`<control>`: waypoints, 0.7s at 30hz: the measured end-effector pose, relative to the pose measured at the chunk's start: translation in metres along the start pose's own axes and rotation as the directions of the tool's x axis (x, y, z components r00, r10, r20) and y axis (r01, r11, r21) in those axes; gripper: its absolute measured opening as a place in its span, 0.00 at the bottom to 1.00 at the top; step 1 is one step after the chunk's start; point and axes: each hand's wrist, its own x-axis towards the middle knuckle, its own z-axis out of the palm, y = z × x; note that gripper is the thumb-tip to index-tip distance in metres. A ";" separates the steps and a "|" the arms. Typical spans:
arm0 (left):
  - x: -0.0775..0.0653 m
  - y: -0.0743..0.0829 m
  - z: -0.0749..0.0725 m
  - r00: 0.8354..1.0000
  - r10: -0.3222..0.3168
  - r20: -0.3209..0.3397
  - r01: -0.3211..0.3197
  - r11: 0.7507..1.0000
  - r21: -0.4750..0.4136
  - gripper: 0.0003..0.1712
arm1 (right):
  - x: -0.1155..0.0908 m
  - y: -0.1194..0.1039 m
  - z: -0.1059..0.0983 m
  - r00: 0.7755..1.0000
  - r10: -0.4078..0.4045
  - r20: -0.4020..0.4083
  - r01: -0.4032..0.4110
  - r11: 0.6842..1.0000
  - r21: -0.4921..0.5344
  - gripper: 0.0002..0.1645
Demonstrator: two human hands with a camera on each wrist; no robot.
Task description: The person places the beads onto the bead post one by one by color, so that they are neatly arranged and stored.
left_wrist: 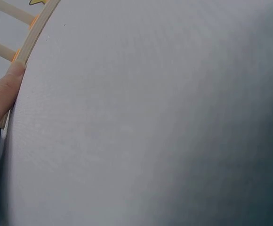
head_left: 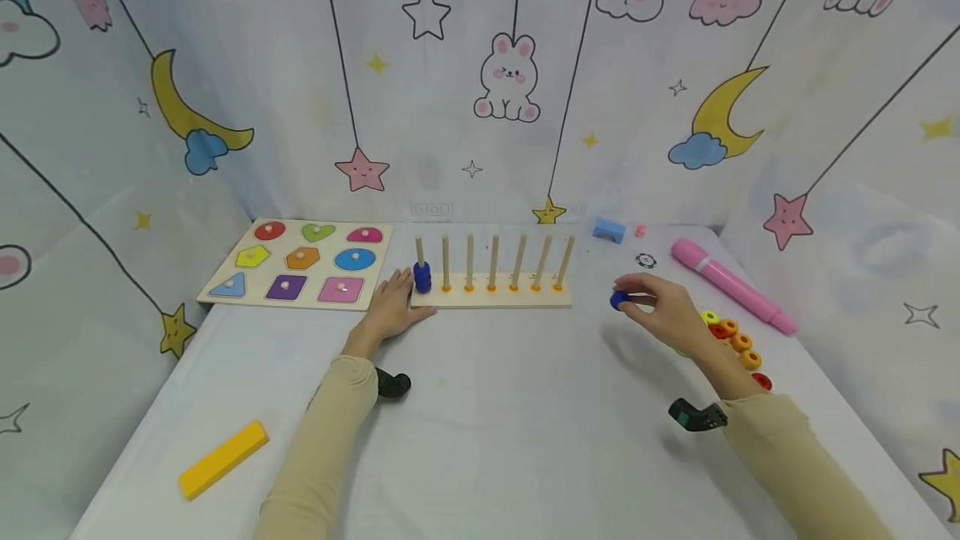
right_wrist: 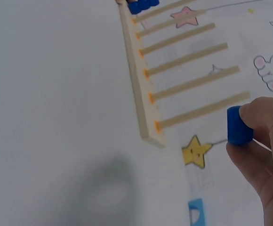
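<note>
Transfer seems underway: right hand [head_left: 663, 311] pinches a round blue bead [head_left: 618, 300]; left hand [head_left: 390, 307], fingers outstretched, touches the pale wooden peg rack [head_left: 495, 299]. Next probably needs aligning over leftmost peg [head_left: 420, 249].

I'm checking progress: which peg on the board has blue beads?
The leftmost peg, nearest the left hand: only it carries blue beads; the other six pegs have none.
</note>
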 end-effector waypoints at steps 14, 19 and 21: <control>-0.002 0.002 -0.002 1.000 -0.004 0.012 0.004 1.000 -0.008 0.51 | 0.103 -0.086 0.070 0.977 -0.202 -0.075 0.212 0.965 0.155 0.18; -0.001 0.000 -0.001 1.000 0.003 -0.003 -0.003 1.000 0.003 0.51 | 0.138 -0.089 0.104 0.962 -0.261 -0.078 0.272 0.939 0.209 0.18; -0.001 -0.001 -0.001 1.000 0.001 -0.002 -0.001 1.000 0.005 0.51 | 0.150 -0.097 0.114 0.957 -0.282 -0.070 0.291 0.929 0.230 0.18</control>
